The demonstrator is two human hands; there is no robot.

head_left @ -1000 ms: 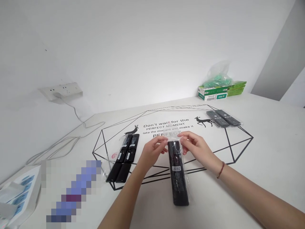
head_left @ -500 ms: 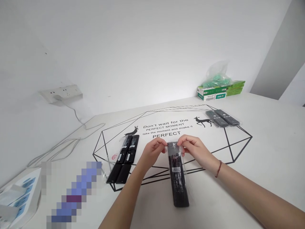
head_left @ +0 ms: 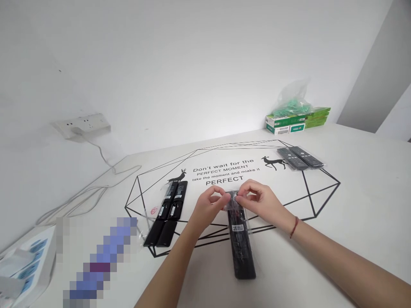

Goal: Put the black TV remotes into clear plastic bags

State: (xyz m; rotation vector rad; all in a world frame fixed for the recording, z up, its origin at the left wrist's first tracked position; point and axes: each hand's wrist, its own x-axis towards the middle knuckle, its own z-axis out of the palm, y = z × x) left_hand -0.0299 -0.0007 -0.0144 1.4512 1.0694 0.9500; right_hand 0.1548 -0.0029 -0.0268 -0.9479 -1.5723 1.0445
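A black remote control point(head_left: 239, 248) lies back side up in front of me, inside a clear plastic sleeve point(head_left: 231, 204). At its far end my left hand point(head_left: 210, 205) pinches the sleeve between thumb and forefinger. My right hand point(head_left: 258, 199) grips the same end close beside it, fingertips pressed on the film. The film is bunched and folded over the remote's top there. On the left, two black remotes point(head_left: 177, 194) lie with their battery bays uncovered, and two black battery covers point(head_left: 166, 234) rest below them.
Two bagged remotes point(head_left: 300, 158) lie at the right on the printed table point(head_left: 282, 265). Green and white boxes point(head_left: 285, 122) with a plastic bag point(head_left: 293, 100) stand against the wall. At left are a wall socket point(head_left: 83, 125), cables point(head_left: 99, 192), a power strip point(head_left: 35, 261) and a pixelated patch.
Both hands have moved inward at the remote's far end, bringing the fingertips close together. The sleeve's end is now folded down over the remote's top.
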